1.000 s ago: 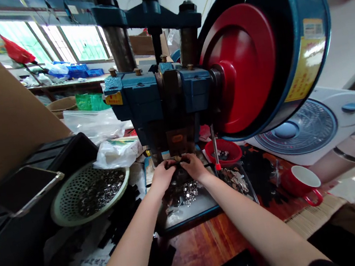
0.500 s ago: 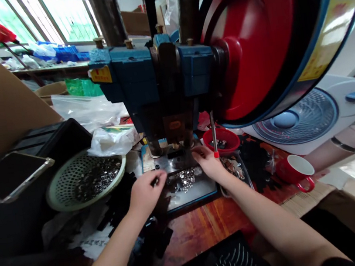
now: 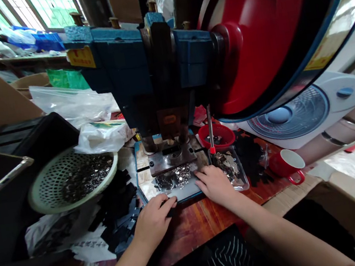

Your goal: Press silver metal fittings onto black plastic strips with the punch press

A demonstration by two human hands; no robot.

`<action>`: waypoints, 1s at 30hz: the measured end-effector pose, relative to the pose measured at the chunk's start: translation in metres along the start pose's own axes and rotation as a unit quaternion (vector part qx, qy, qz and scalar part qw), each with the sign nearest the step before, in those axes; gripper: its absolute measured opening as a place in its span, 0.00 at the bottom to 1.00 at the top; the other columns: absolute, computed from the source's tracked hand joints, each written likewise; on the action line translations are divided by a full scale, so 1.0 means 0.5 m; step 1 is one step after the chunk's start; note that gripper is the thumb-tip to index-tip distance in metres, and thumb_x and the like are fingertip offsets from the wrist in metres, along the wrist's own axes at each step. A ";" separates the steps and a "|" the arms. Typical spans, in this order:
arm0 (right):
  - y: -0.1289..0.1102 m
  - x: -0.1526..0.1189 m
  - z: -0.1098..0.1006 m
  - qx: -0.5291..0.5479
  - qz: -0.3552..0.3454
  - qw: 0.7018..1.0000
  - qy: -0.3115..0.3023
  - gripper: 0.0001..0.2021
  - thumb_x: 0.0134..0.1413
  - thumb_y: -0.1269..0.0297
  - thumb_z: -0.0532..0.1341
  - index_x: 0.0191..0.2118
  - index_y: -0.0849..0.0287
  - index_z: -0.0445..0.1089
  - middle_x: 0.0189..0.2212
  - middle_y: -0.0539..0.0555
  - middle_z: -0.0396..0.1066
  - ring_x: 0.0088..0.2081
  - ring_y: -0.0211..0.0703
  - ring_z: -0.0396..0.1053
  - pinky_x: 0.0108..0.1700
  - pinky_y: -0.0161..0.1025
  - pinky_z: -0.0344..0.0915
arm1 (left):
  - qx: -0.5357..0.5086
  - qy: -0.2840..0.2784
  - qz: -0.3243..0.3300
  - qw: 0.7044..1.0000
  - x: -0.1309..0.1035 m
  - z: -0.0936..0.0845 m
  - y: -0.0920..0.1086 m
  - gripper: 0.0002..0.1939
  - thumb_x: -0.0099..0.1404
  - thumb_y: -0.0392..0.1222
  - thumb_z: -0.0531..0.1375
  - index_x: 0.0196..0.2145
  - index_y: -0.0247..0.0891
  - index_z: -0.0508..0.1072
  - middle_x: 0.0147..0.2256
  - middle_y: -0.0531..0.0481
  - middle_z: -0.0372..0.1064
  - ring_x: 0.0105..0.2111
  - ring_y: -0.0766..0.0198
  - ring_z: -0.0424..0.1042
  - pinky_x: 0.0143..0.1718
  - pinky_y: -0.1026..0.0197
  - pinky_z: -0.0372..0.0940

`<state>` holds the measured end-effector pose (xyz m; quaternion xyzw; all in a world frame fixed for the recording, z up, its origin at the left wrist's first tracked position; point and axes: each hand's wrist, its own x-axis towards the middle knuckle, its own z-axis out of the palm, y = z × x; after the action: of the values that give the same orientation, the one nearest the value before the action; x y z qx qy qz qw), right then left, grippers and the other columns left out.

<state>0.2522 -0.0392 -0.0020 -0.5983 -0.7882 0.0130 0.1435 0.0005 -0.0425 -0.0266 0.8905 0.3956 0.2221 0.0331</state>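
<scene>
My left hand point(image 3: 154, 217) rests at the front left edge of the press's base plate point(image 3: 186, 193), its fingers loosely stretched out. No object shows in it; its underside is hidden. On the right of the plate, my right hand point(image 3: 216, 185) lies with its fingers apart, their tips beside a pile of small shiny metal pieces point(image 3: 183, 174). Just behind that pile sits the steel die block point(image 3: 172, 158), under the ram of the blue press point(image 3: 131, 64). Loose black pieces point(image 3: 123, 220) lie to the left of my left hand.
A pale green basket point(image 3: 35, 192) of small metal parts stands left. Toward the right are a red bowl point(image 3: 230, 134), a clear tray point(image 3: 244, 181) of metal pieces, a red mug point(image 3: 277, 163) and a fan point(image 3: 296, 112). The press's red wheel point(image 3: 258, 29) hangs overhead.
My left hand has drawn back toward the plate's front edge, and the small dark piece in its fingers no longer shows. My right hand has moved back from the die to the pile.
</scene>
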 end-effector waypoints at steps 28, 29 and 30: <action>-0.015 -0.014 0.009 0.028 -0.017 0.999 0.022 0.21 0.57 0.55 0.56 0.54 0.54 0.63 0.53 0.59 0.63 0.56 0.54 0.56 0.56 0.53 0.54 | -0.256 0.017 -0.174 0.951 0.066 0.009 0.035 0.11 0.65 0.45 0.52 0.39 0.43 0.73 0.37 0.49 0.74 0.38 0.60 0.72 0.42 0.57 0.66; -0.018 -0.014 0.009 0.028 -0.022 0.999 0.017 0.20 0.57 0.54 0.56 0.54 0.54 0.64 0.53 0.59 0.62 0.56 0.55 0.55 0.57 0.54 0.53 | -0.260 0.019 -0.179 0.949 0.067 0.009 0.035 0.11 0.65 0.45 0.53 0.39 0.43 0.73 0.37 0.49 0.74 0.38 0.60 0.72 0.42 0.57 0.65; -0.020 -0.016 0.008 0.030 -0.027 0.999 0.012 0.20 0.57 0.54 0.56 0.54 0.54 0.64 0.54 0.58 0.62 0.57 0.54 0.54 0.57 0.54 0.52 | -0.265 0.021 -0.184 0.946 0.067 0.009 0.035 0.11 0.65 0.45 0.53 0.39 0.43 0.73 0.38 0.50 0.74 0.39 0.60 0.72 0.43 0.57 0.65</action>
<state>0.2440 -0.0490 -0.0057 -0.5725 -0.8015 0.0249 0.1711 0.0340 -0.0300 -0.0141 0.7566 0.4798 0.3275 0.3002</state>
